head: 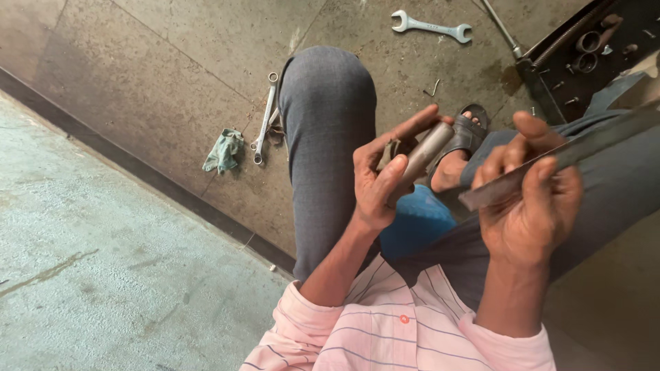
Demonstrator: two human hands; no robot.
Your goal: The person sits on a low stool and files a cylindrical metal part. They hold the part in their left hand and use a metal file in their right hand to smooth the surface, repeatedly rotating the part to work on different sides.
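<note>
Your left hand (377, 184) closes around a short metal cylinder (423, 154), fingers wrapped on its lower end, and its long axis points up and away from you toward your sandalled foot (462, 148). Your right hand (529, 199) pinches a long flat metal bar (550, 165), which runs from its free near end, just beside the cylinder, off to the right. The two pieces are near but apart. Wrenches (265, 117) lie on the floor (172, 75).

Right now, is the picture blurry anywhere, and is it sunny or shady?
Head view: soft, even light, no hard shadows, no glare. The floor, wrench and rag look sharp. The left hand with its metal tube is fairly clear; the flat bar in the right hand is smeared toward the frame edge.
</note>
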